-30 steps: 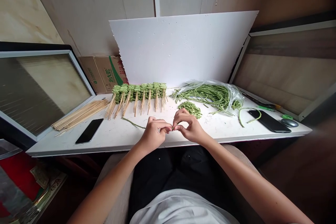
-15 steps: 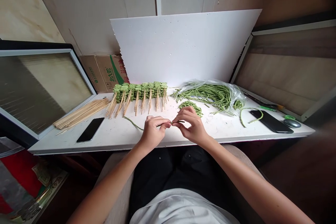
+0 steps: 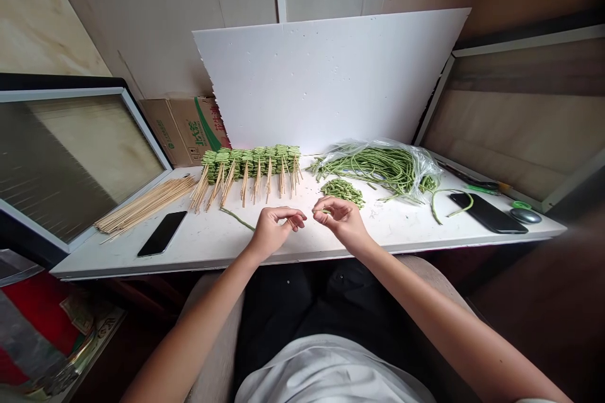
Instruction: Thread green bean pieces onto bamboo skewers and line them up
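My left hand point(image 3: 278, 230) is closed with its fingers curled round a green long bean point(image 3: 237, 219), whose tail sticks out to the left above the table. Just to the right and apart from it, my right hand point(image 3: 340, 220) is pinched, with a bit of green bean piece point(image 3: 326, 210) showing between the fingers. Behind my right hand lies a small heap of cut bean pieces point(image 3: 343, 189). Farther back, a clear plastic bag point(image 3: 428, 170) holds many whole long beans point(image 3: 378, 167). Bean pieces threaded on skewers point(image 3: 255, 158) stand stacked at the back, sticks toward me.
Bare bamboo skewers point(image 3: 146, 203) lie at the left, beside a phone point(image 3: 163, 234). On the right are a loose bean point(image 3: 437, 208), a black phone point(image 3: 489, 213) and a computer mouse point(image 3: 525, 216). A white foam board point(image 3: 326, 82) and a cardboard box point(image 3: 182, 129) stand behind.
My hands have moved apart slightly. The bean that ran between them is parted: its long portion stays with my left hand, a short piece with my right.
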Demonstrator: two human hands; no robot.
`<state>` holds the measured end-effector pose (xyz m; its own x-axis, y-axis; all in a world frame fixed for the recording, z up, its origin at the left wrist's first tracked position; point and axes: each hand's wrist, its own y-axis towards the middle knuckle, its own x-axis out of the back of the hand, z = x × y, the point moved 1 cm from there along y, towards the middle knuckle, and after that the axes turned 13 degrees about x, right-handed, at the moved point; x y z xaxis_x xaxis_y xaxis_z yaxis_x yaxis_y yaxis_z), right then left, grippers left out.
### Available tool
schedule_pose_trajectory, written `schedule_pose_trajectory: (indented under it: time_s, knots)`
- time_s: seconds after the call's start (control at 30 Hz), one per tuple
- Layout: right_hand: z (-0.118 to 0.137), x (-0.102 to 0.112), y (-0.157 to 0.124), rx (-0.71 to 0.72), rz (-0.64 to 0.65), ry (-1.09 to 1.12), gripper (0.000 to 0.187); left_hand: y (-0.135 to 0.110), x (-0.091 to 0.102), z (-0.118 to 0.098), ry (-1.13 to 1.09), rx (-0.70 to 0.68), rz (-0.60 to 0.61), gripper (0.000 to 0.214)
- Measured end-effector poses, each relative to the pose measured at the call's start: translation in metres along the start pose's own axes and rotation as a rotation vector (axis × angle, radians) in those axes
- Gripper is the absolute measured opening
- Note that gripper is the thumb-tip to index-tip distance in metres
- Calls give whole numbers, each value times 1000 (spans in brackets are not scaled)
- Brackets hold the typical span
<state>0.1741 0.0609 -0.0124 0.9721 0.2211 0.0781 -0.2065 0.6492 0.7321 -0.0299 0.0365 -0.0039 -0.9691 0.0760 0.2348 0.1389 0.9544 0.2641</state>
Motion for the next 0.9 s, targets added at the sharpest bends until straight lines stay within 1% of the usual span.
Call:
schedule_pose_trajectory:
  time_s: [0.07, 0.13, 0.17, 0.27, 0.37, 0.47, 0.57, 0.6, 0.67, 0.7, 0.77, 0.83, 0.9]
  knots:
    - [-12, 10, 2, 56, 33, -216, 34, 5, 3, 8, -52, 60, 27, 27]
    - [-30, 21, 2, 121, 85, -463, 36, 8, 5, 14, -79, 110, 37, 36]
    - [-40, 26, 0, 140, 107, -552, 39, 9, 6, 17, -78, 126, 40, 39]
    - [-70, 36, -8, 128, 175, -674, 48, 10, 6, 22, -48, 157, 72, 44]
    - [-84, 41, -14, 106, 222, -686, 52, 10, 5, 25, -41, 198, 135, 48]
    - [-78, 43, -8, 88, 206, -672, 59, 10, 5, 27, -71, 215, 153, 56]
    - [-54, 43, 4, 34, 183, -594, 62, 8, 4, 25, -73, 209, 133, 65]
    - [-45, 42, 7, 14, 201, -539, 61, 7, 3, 24, -66, 211, 134, 65]
    - [-26, 36, 11, -3, 291, -423, 52, 5, 0, 21, -50, 218, 143, 64]
    - [-19, 32, 12, 6, 333, -381, 47, 4, -2, 20, -44, 223, 149, 63]
    - [-9, 25, 10, 48, 396, -330, 43, 2, -5, 19, -29, 222, 153, 60]
    - [-6, 20, 8, 102, 414, -314, 38, 0, -8, 18, -4, 203, 144, 57]
    - [-7, 20, 8, 165, 404, -316, 34, -1, -8, 18, 50, 177, 129, 54]
